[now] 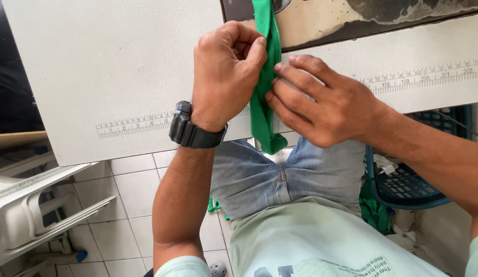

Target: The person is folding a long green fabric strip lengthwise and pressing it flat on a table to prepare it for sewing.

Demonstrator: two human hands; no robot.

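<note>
Left hand [226, 74], black watch [190, 128] on the wrist, is curling into a fist and pinching the green fabric strip [262, 102] with the thumb. Right hand [321, 102] is pressing flat, fingers extended, against the strip's other side. The strip is hanging off the white desk [110, 66] edge over the lap. Blue plastic basket [408, 190] is holding green cloth [375, 213] at right.

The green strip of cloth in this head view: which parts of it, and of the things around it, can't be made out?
- Green strip: its top runs off the upper edge.
- Its left edge: hidden behind the left hand.
- Right hand: its thumb lies out of sight beneath it.
- Machine behind the table: cut off by the upper edge.
- Blue basket: mostly behind the right forearm.
</note>
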